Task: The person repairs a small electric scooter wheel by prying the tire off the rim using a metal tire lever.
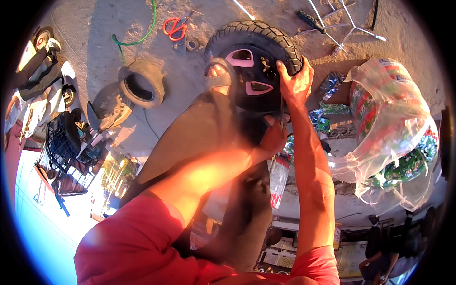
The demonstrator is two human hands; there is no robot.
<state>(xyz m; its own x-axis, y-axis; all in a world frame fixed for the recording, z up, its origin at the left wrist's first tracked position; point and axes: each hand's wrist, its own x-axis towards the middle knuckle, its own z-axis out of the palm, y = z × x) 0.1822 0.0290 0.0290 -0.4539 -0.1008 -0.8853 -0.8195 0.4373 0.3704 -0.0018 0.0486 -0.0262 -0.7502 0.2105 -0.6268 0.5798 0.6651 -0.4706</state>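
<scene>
A black scooter-type wheel with a treaded tire and pink-edged openings in its rim lies in front of me. My sandalled foot rests against its left side. My right hand grips the tire's right edge, thumb on the sidewall and fingers round the tread. Closer to me, my left hand is closed at the wheel's near edge. A thin bar sticks up from it toward my right wrist; the bar's lower end is hidden in the fist.
Red-handled scissors and a tape roll lie beyond the wheel, near a green cord. Worn tires lie left. Cross wrenches sit far right; a plastic-wrapped bundle stands right. A person shows lower right.
</scene>
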